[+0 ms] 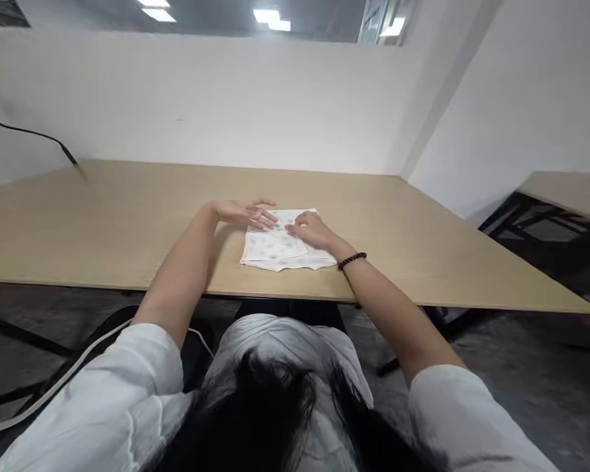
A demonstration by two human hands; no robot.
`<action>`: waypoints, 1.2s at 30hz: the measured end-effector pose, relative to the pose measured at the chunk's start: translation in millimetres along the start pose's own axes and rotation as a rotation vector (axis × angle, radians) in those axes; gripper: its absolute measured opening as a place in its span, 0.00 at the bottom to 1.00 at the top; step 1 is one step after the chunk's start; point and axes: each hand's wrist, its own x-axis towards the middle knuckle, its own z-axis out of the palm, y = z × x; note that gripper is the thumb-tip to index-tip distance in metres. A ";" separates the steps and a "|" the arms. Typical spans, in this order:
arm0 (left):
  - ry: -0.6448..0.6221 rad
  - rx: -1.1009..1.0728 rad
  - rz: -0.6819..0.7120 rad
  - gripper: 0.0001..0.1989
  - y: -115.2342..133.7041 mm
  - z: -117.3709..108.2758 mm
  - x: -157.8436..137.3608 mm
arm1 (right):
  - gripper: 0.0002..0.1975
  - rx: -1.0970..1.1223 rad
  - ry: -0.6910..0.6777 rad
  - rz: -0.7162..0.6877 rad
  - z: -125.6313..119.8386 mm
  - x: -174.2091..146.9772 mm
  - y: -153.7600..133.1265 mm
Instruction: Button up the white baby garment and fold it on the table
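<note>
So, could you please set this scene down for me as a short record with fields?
surface: light wooden table
item: folded white cloth with a small printed pattern, lying flat near the table's front edge
left hand: open, fingers on the cloth's far left corner
right hand: palm down, fingers resting on the cloth's upper layer
wrist: dark bead bracelet on the right arm
background: white wall, black cable at left, second table at right

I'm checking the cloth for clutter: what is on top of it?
Both hands rest on the folded white patterned cloth: the left hand at its far left edge, the right hand on its right part. Whatever lies beneath them, or under the cloth, is hidden.
</note>
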 end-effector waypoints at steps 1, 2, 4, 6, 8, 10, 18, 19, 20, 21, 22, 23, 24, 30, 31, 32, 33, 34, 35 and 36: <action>0.021 0.050 -0.044 0.38 -2.4 -1.6 -0.4 | 0.16 -0.028 0.006 -0.012 -0.1 -0.8 0.7; 0.034 0.097 -0.088 0.36 -4.7 -3.1 -0.7 | 0.13 -0.050 0.010 -0.024 -0.2 -1.5 1.4; 0.040 0.184 -0.178 0.32 -8.3 -5.2 -0.5 | 0.09 -0.079 0.009 -0.048 -0.7 -2.2 2.4; 0.008 0.269 -0.284 0.28 -9.9 -5.6 0.7 | 0.05 -0.088 -0.003 -0.074 -1.7 -1.7 2.7; -0.014 0.320 -0.348 0.27 -9.4 -4.7 2.7 | 0.03 -0.073 -0.024 -0.098 -3.2 -0.6 2.7; -0.022 0.345 -0.379 0.25 -7.6 -3.2 4.7 | 0.04 -0.061 -0.028 -0.113 -4.3 0.3 2.9; 0.061 0.441 -0.456 0.22 -4.4 -1.7 7.3 | 0.05 -0.109 -0.014 -0.138 -1.1 0.5 9.3; 0.082 0.465 -0.455 0.23 -4.2 -0.7 8.6 | 0.05 -0.124 0.001 -0.131 -4.0 1.9 10.2; 0.116 0.498 -0.442 0.24 -3.8 1.0 10.8 | 0.06 -0.141 0.024 -0.119 -8.5 3.7 11.4; 0.160 0.535 -0.418 0.26 -2.9 3.5 13.7 | 0.07 -0.158 0.051 -0.102 -14.5 5.7 12.9; 0.209 0.572 -0.388 0.27 -1.6 6.7 17.5 | 0.08 -0.174 0.078 -0.082 -21.6 7.5 14.8; 0.256 0.604 -0.357 0.28 -0.1 10.4 21.9 | 0.08 -0.190 0.100 -0.057 -29.3 8.8 17.2; 0.296 0.628 -0.331 0.28 1.6 14.7 26.6 | 0.07 -0.205 0.107 -0.028 -36.9 9.1 19.9; 0.380 0.719 -0.272 0.27 2.0 38.8 51.4 | 0.03 -0.231 -0.109 0.107 -58.0 -6.3 29.6; 0.379 0.728 -0.266 0.25 -0.3 41.3 54.0 | 0.02 -0.228 -0.139 0.108 -57.6 -9.0 28.7; 0.374 0.731 -0.261 0.24 -3.0 43.2 56.3 | 0.02 -0.226 -0.160 0.107 -57.0 -11.0 27.3; 0.368 0.727 -0.258 0.23 -5.8 44.7 58.2 | 0.01 -0.225 -0.172 0.106 -56.5 -12.0 25.7; 0.364 0.725 -0.253 0.22 -8.5 45.6 59.8 | 0.02 -0.225 -0.181 0.106 -56.2 -12.4 24.2; 0.361 0.721 -0.249 0.21 -10.8 46.3 61.1 | 0.03 -0.225 -0.190 0.106 -56.3 -12.1 22.9; 0.357 0.716 -0.244 0.20 -12.6 46.7 62.1 | 0.04 -0.224 -0.199 0.105 -56.8 -11.5 21.9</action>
